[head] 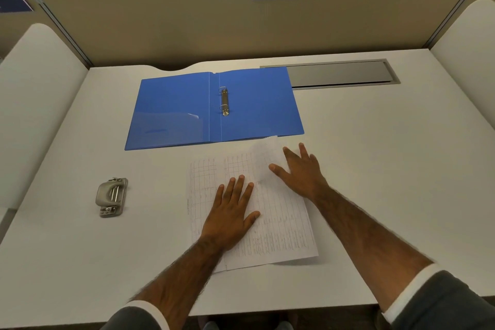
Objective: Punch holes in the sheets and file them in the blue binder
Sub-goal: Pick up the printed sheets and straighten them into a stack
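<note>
A metal hole punch [112,197] is sitting toward the left edge of the desk [375,169]. The blue binder [174,104] is lying open and flat near the far edge. The printed sheets [281,228] are lying by the front edge. The left hand [230,215] is pressing flat on them with straight fingers, and the right hand [301,171], fingers spread, is touching their blurred far right corner.

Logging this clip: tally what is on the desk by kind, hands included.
1 blue binder, lying open
1 hole punch
1 stack of sheets, number of sheets unclear
2 hands: left hand flat on the stack, right hand at its far right corner
Total: 5
</note>
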